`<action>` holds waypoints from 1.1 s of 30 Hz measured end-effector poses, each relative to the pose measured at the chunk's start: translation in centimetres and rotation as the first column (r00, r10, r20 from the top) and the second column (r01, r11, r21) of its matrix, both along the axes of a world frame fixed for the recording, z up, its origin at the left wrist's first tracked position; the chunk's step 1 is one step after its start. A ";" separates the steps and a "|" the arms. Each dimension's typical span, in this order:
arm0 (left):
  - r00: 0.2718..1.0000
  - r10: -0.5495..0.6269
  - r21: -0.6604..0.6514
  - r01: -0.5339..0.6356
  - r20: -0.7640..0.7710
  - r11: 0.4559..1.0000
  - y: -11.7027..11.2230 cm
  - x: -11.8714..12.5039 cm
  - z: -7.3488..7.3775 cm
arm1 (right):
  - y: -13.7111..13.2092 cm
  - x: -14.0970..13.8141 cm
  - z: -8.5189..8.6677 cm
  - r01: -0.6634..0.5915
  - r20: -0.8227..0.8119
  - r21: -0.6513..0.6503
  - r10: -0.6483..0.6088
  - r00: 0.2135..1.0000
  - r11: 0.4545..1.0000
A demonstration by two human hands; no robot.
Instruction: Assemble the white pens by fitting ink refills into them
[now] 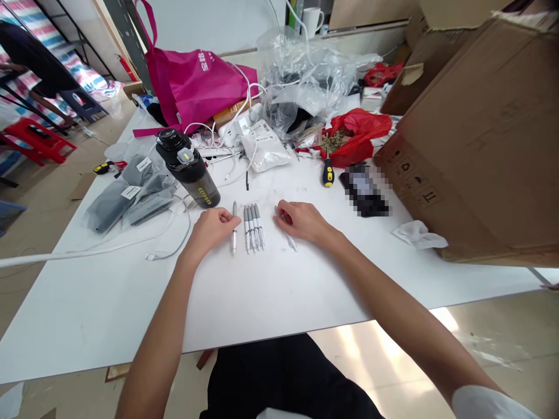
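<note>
Six pens point(251, 228) we count — four lie together, and fingers of our left hand point(213, 227) and right hand point(304, 221) each pinch one, partly hidden.

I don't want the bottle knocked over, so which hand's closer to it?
Left. The left hand is in front and slightly right of the black bottle; the right hand is farther right, past the lined-up pens.
</note>
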State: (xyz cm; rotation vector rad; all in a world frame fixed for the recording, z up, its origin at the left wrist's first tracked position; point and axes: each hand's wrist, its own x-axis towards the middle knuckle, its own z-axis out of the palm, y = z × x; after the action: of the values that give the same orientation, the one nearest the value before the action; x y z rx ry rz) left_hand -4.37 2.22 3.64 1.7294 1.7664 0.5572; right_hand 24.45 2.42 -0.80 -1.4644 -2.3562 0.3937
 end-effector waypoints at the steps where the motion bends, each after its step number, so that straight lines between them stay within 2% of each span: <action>1: 0.980 0.008 0.025 -0.013 0.198 1.000 0.0 -0.2 0.0 | 0.1 0.0 -0.1 0.001 -0.011 0.006 -0.001 1.000 1.000; 2: 0.919 0.003 0.046 -0.023 0.394 0.999 -0.1 -0.3 0.0 | 0.1 0.1 -0.2 0.003 -0.025 0.014 -0.002 1.000 1.000; 3: 0.829 -0.010 0.061 -0.029 0.559 0.998 -0.2 -0.4 0.0 | 0.2 0.1 -0.3 0.004 -0.038 0.023 -0.003 0.999 1.000; 5: 0.649 -0.034 0.070 -0.029 0.760 0.997 -0.5 -0.2 0.0 | 0.2 0.2 -0.4 0.007 -0.063 0.045 -0.004 0.998 0.999; 6: 0.584 -0.042 0.070 -0.026 0.810 0.997 -0.7 0.0 -0.1 | 0.1 0.1 -0.5 0.005 -0.075 0.054 -0.001 0.997 0.999; 8: 0.500 -0.056 0.076 -0.019 0.864 0.997 -0.9 0.6 -0.5 | 0.0 0.0 -0.6 -0.011 -0.111 0.074 0.019 0.994 0.997; 11: 0.437 -0.065 0.092 -0.042 0.897 0.995 -1.1 1.6 -1.4 | -0.5 -0.3 -0.3 -0.062 -0.220 0.109 0.085 0.972 0.992; 14: 0.437 -0.086 0.124 -0.059 0.895 0.991 -1.5 2.4 -2.2 | -1.1 -1.0 0.1 -0.123 -0.386 0.119 0.161 0.909 0.985; 17: 0.475 -0.129 0.135 0.021 0.871 0.991 -2.0 3.0 -2.5 | -1.9 -2.0 0.4 -0.200 -0.562 0.091 0.216 0.798 0.975; 20: 0.523 -0.166 0.141 0.088 0.836 0.986 -2.5 3.3 -2.7 | -2.4 -3.0 0.5 -0.247 -0.694 0.016 0.189 0.695 0.969; 22: 0.548 -0.176 0.155 0.084 0.818 0.984 -2.6 3.3 -2.7 | -2.5 -3.4 0.5 -0.255 -0.735 -0.038 0.146 0.662 0.966; 28: 0.578 -0.128 0.190 -0.048 0.806 0.981 -2.1 2.7 -3.0 | -1.8 -3.0 1.0 -0.218 -0.675 -0.037 0.137 0.725 0.975; 33: 0.644 -0.175 0.245 -0.020 0.745 0.969 -2.0 2.4 -3.0 | -1.4 -2.3 1.0 -0.186 -0.635 -0.072 0.099 0.766 0.980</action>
State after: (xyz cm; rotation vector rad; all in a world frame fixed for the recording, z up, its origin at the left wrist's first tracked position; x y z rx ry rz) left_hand -1.95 0.22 0.69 1.3677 1.0245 1.2836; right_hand 22.11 0.98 0.19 -0.9773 -1.9079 0.9363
